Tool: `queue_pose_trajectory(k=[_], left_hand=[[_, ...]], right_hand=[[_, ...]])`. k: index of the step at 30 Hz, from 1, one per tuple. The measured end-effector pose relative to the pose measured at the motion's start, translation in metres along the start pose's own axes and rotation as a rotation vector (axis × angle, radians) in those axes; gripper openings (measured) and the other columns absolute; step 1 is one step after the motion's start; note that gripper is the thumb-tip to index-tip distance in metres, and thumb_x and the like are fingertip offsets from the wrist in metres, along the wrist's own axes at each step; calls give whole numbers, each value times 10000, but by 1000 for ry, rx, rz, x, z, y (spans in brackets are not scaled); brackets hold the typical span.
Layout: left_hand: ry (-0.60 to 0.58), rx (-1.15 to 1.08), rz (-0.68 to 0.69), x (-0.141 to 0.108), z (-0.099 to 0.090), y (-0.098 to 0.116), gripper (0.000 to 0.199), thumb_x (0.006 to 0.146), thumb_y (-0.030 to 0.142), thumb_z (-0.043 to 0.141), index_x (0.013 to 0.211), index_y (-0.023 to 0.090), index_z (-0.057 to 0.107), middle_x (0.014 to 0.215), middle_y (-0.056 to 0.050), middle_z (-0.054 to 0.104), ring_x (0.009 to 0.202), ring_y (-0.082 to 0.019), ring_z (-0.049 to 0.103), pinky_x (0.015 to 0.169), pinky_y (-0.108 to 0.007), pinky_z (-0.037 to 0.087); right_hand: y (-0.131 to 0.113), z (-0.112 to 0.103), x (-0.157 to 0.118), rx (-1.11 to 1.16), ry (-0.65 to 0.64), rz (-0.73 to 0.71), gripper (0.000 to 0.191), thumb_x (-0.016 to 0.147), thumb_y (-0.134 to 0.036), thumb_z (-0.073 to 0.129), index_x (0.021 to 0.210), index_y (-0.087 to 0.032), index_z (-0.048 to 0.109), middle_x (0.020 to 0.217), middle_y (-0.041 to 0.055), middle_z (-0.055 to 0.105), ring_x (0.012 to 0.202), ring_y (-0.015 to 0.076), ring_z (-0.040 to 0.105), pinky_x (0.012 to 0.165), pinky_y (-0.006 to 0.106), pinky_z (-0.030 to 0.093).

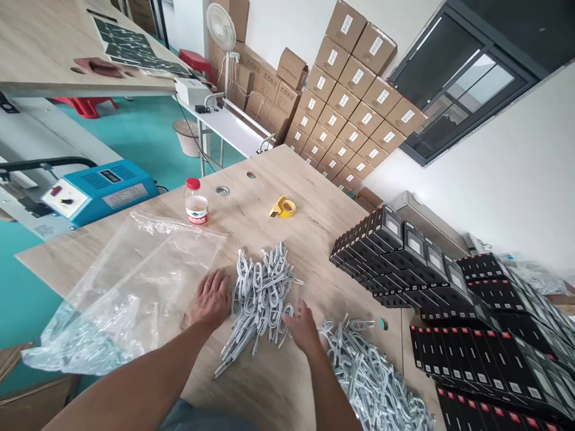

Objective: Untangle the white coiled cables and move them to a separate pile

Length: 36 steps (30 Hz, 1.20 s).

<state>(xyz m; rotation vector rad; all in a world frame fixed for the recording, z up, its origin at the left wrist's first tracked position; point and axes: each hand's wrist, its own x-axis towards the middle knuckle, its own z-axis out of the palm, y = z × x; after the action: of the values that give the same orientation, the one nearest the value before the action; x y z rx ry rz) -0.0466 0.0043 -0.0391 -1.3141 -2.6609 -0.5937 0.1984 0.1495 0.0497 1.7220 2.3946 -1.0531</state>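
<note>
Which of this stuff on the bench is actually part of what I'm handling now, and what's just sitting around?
In hand:
left hand and right hand, either side of the grey cable pile
clear plastic bag
second cable heap

Lying about:
red-capped bottle
yellow tape dispenser
black boxes
blue machine

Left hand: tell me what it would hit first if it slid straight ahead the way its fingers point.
The left hand lies flat on the table, fingers pointing up and right. Straight on, it would probably meet the near pile of grey cables beside it first; depth is hard to judge.
</note>
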Motion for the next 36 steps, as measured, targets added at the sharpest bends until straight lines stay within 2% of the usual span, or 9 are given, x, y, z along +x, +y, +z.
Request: queue_pose_trajectory(k=[4, 10, 17, 20, 22, 26, 30, 33, 36], left_hand=[[-2, 14, 14, -1, 1, -1, 469, 912, 236, 421, 1307, 79, 619, 1447, -202, 552, 1376, -332, 464, 1212, -497, 254], [-11, -9, -5, -2, 1, 0, 478, 906, 224, 422, 1325, 87, 605, 1471, -196, 529, 1391, -324, 443, 1223, -498, 235], [-10, -33, -2, 0, -2, 1, 475, 906, 240, 429, 1312, 76, 612, 1463, -208, 533, 1392, -335, 440, 1217, -505, 236], [-15, -44, -12, 1, -1, 1, 480, 897, 238, 429, 1322, 100, 603, 1468, -195, 532, 1401, -324, 429, 1215, -507, 243], [-15, -40, -20, 1, -1, 1, 480, 894, 238, 429, 1325, 112, 600, 1460, -188, 541, 1400, -320, 431, 1215, -506, 246], [-2, -16, -6, 2, -2, 0, 480, 898, 244, 426, 1314, 87, 606, 1447, -199, 545, 1379, -337, 451, 1213, -508, 245], [10, 3, 25, 2, -4, -2, 485, 897, 235, 418, 1298, 50, 619, 1430, -226, 554, 1350, -357, 479, 1195, -523, 270], [11, 8, 23, 1, -3, -3, 482, 905, 236, 416, 1305, 58, 616, 1433, -226, 552, 1355, -358, 475, 1198, -530, 268], [-3, 4, 15, -2, -1, -3, 475, 900, 234, 436, 1323, 104, 606, 1452, -193, 546, 1381, -337, 454, 1216, -513, 249]], right_hand=[[-25, 38, 10, -120, 42, -69, 470, 793, -360, 611, 1194, -125, 682, 1139, 187, 680, 1095, 326, 633, 945, 394, 479], [-4, 23, 1, 61, 148, -110, 296, 782, -291, 471, 871, -166, 724, 813, 73, 691, 790, 225, 622, 747, 307, 467], [72, -68, -38, 186, 110, 46, 364, 783, -443, 453, 836, -194, 715, 654, 33, 651, 646, 226, 600, 615, 308, 449], [106, -115, -51, -208, 157, 176, 347, 731, -341, 509, 944, -189, 737, 952, 125, 736, 920, 313, 670, 810, 393, 501], [103, -121, -50, -357, 166, 202, 459, 730, -282, 527, 1130, -149, 709, 1211, 185, 687, 1149, 358, 616, 976, 459, 463], [40, -58, -24, -261, 53, 23, 486, 831, -305, 519, 1288, -185, 630, 1302, 122, 659, 1237, 269, 588, 1069, 359, 424], [-28, 26, 3, -43, -74, 3, 519, 773, -344, 657, 1243, -128, 617, 1243, 198, 659, 1169, 354, 610, 988, 433, 460], [-44, 58, 13, 133, -20, 66, 359, 783, -258, 609, 1121, -142, 644, 1149, 158, 704, 1060, 298, 660, 906, 362, 488], [-37, 62, 17, 198, 0, 87, 184, 811, -245, 534, 921, -171, 661, 973, 108, 744, 936, 250, 680, 798, 297, 501]])
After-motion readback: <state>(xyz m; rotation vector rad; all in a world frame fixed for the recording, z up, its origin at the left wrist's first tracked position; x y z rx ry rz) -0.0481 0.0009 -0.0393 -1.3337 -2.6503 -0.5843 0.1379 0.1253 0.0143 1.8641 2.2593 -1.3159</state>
